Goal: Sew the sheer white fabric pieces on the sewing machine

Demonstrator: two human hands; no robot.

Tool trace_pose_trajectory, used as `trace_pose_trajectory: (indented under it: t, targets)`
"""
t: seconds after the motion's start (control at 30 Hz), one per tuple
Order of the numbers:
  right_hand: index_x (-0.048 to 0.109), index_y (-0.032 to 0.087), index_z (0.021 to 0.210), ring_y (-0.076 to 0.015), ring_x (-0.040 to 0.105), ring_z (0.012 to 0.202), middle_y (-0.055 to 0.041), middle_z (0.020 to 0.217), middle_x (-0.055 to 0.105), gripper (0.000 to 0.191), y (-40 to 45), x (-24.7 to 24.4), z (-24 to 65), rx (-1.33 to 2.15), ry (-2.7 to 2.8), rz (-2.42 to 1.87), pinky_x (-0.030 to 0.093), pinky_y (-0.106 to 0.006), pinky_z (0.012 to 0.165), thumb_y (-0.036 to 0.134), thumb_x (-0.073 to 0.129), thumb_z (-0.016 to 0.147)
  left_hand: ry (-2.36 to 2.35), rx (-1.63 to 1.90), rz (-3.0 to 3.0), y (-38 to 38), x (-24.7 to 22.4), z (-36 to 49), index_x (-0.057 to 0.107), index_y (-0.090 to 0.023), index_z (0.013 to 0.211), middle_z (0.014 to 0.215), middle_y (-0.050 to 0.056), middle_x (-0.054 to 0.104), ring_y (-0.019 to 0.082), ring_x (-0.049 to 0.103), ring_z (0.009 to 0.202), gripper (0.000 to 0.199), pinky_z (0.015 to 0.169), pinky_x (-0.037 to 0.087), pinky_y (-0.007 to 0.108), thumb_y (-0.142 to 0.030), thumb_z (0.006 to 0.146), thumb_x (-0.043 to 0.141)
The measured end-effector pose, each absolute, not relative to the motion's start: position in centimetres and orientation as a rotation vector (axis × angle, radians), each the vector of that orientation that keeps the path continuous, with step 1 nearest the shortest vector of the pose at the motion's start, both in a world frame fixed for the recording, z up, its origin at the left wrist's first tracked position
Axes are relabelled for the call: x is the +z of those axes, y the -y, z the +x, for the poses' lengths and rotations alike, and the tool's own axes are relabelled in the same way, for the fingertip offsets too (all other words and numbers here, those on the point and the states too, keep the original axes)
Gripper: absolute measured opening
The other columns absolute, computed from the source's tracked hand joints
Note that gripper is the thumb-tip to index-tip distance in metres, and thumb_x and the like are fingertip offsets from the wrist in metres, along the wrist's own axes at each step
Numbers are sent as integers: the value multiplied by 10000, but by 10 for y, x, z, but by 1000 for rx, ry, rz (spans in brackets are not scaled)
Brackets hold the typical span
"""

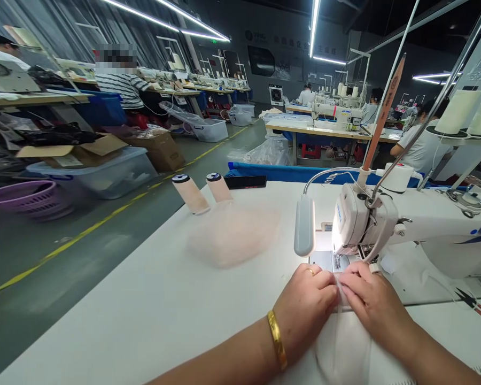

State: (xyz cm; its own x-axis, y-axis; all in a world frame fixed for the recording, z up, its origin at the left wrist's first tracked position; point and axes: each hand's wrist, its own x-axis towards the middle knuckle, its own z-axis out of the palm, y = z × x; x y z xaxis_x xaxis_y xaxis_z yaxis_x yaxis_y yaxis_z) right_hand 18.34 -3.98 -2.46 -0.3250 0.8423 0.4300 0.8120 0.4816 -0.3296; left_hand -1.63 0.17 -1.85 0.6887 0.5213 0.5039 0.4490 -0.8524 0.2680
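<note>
Thin white fabric (pixel 343 347) hangs down from the needle area of a white sewing machine (pixel 417 211) toward the table's front edge. My left hand (pixel 307 302), with a gold bracelet at the wrist, pinches the fabric just in front of the presser foot. Close beside it, my right hand (pixel 371 299) has its fingers closed on the same fabric from the right. Both hands' fingertips nearly touch. A grey lamp (pixel 304 227) hangs just left of the machine head. Sheer pale pink fabric (pixel 236 232), blurred, lies on the table to the left.
Two thread cones (pixel 191 195) and a dark phone-like object (pixel 246 182) are at the back of the white table (pixel 144 299). Red-handled snips (pixel 479 309) lie at the right. A pencil (pixel 387 109) stands above the machine. People sit at other machines beyond.
</note>
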Motion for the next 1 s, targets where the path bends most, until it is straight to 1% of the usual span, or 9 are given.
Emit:
trace_pose_trajectory:
  t: [0.1, 0.3, 0.47, 0.57, 0.73, 0.93, 1.0]
  targets:
    - [665, 237, 1074, -211, 610, 772, -68, 1025, 673, 298, 39, -22, 184, 54, 2190, -1328, 464, -325, 667, 63, 434, 1000, -817, 864, 2785, -1, -17, -16, 663, -194, 794, 851, 33, 699, 209, 591, 768, 234, 750, 485, 388, -135, 982, 538]
    - [673, 214, 1118, -187, 600, 679, -72, 1037, 703, 336, 35, -24, 186, -10, 2189, -1343, 446, -319, 619, 44, 417, 984, -860, 856, 2801, -1, -13, -16, 678, -194, 831, 871, 36, 701, 218, 596, 786, 200, 757, 497, 403, -154, 979, 550]
    - [691, 212, 1077, -171, 577, 624, -70, 1037, 718, 340, 33, -26, 186, -79, 2181, -1376, 420, -307, 568, 54, 406, 979, -898, 822, 2801, -2, -14, -15, 682, -195, 871, 913, 43, 706, 230, 601, 816, 140, 768, 513, 418, -155, 954, 576]
    - [709, 217, 1054, -183, 595, 653, -79, 1065, 727, 331, 31, -28, 186, -160, 2160, -1405, 429, -310, 572, 73, 426, 961, -915, 795, 2795, -3, -14, -14, 674, -195, 887, 935, 45, 709, 239, 612, 841, 109, 782, 522, 425, -155, 941, 588]
    - [730, 229, 1042, -197, 606, 675, -90, 1084, 739, 323, 28, -32, 188, -277, 2147, -1485, 447, -307, 578, 98, 450, 946, -917, 779, 2785, -6, -15, -13, 665, -197, 898, 966, 47, 716, 247, 626, 869, 113, 806, 525, 435, -144, 938, 574]
    - [735, 224, 1070, -242, 656, 824, -103, 1097, 743, 330, 25, -35, 190, -359, 2178, -1505, 508, -323, 639, 96, 462, 934, -929, 793, 2784, -6, -17, -12, 667, -197, 922, 1002, 53, 735, 261, 639, 897, 111, 816, 520, 444, -139, 932, 574]
    - [729, 210, 1086, -258, 655, 824, -116, 1119, 740, 334, 25, -36, 190, -363, 2206, -1504, 514, -346, 634, 97, 451, 940, -938, 778, 2775, -6, -17, -12, 675, -196, 948, 1033, 58, 742, 271, 644, 931, 114, 833, 518, 453, -137, 931, 580]
